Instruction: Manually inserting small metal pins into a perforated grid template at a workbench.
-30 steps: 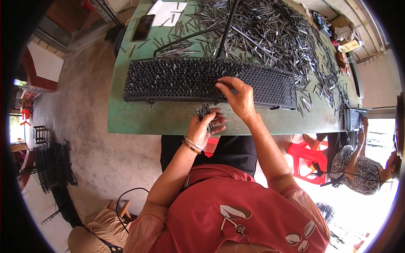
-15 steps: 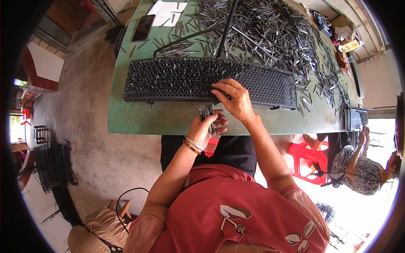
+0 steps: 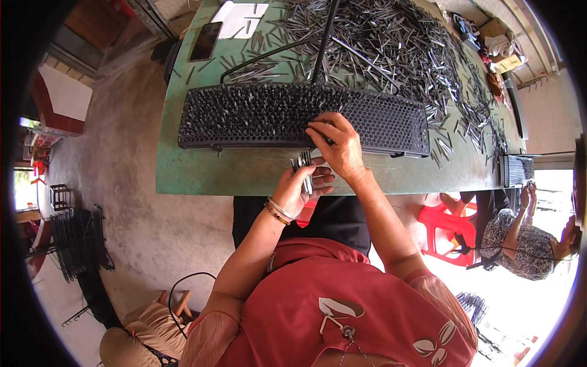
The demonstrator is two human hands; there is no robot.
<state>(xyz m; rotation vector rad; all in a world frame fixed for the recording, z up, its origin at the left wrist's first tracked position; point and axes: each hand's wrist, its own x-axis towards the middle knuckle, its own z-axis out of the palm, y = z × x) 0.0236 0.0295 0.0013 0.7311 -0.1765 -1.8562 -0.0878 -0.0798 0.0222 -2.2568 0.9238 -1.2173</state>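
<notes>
In front of me on the green table lies a long black rack (image 3: 391, 125) full of round holes. Thin dark sticks (image 3: 244, 110) stand close together over its left and middle part, while bare holes show to the right. My left hand (image 3: 298, 183) is below the rack's front edge, closed round a small bundle of slim dark metal-looking sticks (image 3: 305, 173). Over the rack's front, where the filled part meets the bare holes, my right hand (image 3: 338, 145) has its fingertips pinched together. Whatever is between them is hidden.
A large heap of loose sticks (image 3: 391, 43) spreads behind the rack, with black rods (image 3: 325, 46) rising in front of it. A phone (image 3: 206, 41) and a paper sheet (image 3: 243, 21) lie far left. At right, another person (image 3: 520, 244) sits near a red stool (image 3: 449, 229).
My left hand has shifted slightly right with the bundle, whose sticks now stand more upright. My right hand stays at nearly the same spot on the rack.
</notes>
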